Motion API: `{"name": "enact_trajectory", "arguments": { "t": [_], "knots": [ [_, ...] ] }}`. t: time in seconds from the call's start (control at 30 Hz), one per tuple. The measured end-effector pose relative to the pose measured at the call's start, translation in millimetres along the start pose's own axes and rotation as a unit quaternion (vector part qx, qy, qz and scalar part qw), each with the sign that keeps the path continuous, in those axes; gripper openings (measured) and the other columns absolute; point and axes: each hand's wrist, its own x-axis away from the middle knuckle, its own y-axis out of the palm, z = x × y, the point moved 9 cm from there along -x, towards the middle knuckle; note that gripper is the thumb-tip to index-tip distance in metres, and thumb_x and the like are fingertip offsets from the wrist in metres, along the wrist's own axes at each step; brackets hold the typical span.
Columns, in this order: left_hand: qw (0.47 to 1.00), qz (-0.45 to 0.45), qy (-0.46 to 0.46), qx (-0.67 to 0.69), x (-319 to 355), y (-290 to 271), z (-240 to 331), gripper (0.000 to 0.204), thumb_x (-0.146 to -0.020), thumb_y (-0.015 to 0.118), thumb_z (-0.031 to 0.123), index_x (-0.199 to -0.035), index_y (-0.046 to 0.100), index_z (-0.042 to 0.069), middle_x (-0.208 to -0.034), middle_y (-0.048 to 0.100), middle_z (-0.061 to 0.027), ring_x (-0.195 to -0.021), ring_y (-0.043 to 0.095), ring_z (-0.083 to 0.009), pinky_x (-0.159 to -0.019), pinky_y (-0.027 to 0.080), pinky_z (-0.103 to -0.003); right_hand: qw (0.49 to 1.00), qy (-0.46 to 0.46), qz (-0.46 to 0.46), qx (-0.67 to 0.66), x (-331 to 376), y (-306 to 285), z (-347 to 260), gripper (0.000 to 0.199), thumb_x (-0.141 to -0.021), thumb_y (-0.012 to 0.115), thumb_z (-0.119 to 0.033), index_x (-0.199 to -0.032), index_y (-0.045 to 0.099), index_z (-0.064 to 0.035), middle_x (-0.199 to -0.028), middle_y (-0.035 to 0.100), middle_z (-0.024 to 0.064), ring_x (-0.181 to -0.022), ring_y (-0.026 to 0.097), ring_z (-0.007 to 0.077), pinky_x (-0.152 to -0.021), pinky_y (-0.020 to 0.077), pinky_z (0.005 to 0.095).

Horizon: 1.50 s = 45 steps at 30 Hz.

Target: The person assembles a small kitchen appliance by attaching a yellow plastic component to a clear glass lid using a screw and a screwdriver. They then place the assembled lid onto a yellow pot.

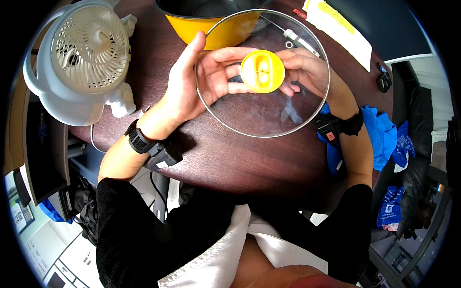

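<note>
A round glass pot lid [259,115] with a metal rim is held up over the table, and a yellow knob [262,71] shows at its middle. My left hand [211,72] supports the lid from the left; its fingers show through the glass and reach the knob, and its thumb points up beside the rim. On the other side my right hand [307,69] also shows through the glass, its fingers closed at the knob's right edge. The knob hides some fingertips. Just beyond the lid stands a yellow pot [187,30] with a dark inside.
A white fan [91,53] stands at the left. Through the lid I see a screwdriver [300,41] and a small ring [288,44] on the dark wooden table [230,163]. White and yellow paper [343,36] lies far right, near blue cloth [379,134] at the table's edge.
</note>
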Motion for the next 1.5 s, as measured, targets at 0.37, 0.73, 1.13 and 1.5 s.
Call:
{"name": "enact_trajectory", "arguments": {
  "t": [0.37, 0.73, 1.13, 1.5],
  "knots": [
    [0.998, -0.032, 0.026, 0.047, -1, 15, 15, 0.076, -0.096, 0.023, 0.060, -0.126, 0.052, -0.004, -0.131, 0.053, -0.0199, -0.123, 0.049, -0.0329, -0.103, 0.039, -0.047, 0.957, 0.080, 0.176, 0.217, 50, -52, -30, 0.020, -0.089, 0.056, -0.019, -0.093, 0.065, -0.0024, -0.073, 0.060, 0.0017, -0.054, 0.055, 0.0076, -0.046, 0.0417, 0.0210],
    [1.000, -0.016, 0.021, 0.008, 1, 4, 11, 0.081, -0.095, 0.020, 0.062, -0.129, 0.050, -0.005, -0.132, 0.052, -0.0194, -0.122, 0.050, -0.0291, -0.102, 0.040, -0.042, 0.934, 0.106, 0.182, 0.288, 51, -37, -5, 0.015, -0.085, 0.064, -0.016, -0.086, 0.061, -0.0014, -0.068, 0.063, 0.0060, -0.057, 0.061, 0.0122, -0.049, 0.0473, 0.0253],
    [0.973, 0.120, 0.046, -0.191, 4, -9, 7, 0.083, -0.096, 0.017, 0.062, -0.130, 0.047, -0.008, -0.131, 0.052, -0.0200, -0.118, 0.053, -0.0259, -0.104, 0.040, -0.040, 0.963, -0.087, 0.190, 0.170, 87, 0, -113, 0.011, -0.089, 0.062, -0.012, -0.096, 0.065, -0.0038, -0.070, 0.062, 0.0026, -0.057, 0.056, 0.0063, -0.050, 0.0422, 0.0180],
    [0.953, 0.122, 0.072, -0.268, 5, -2, 6, 0.079, -0.096, 0.024, 0.061, -0.128, 0.048, -0.007, -0.132, 0.051, -0.0192, -0.122, 0.049, -0.0267, -0.106, 0.036, -0.042, 0.934, -0.050, 0.211, 0.285, 27, 50, -78, 0.013, -0.087, 0.062, -0.008, -0.099, 0.064, -0.0030, -0.079, 0.063, 0.0089, -0.063, 0.062, 0.0140, -0.057, 0.0478, 0.0233]
  ]
}}
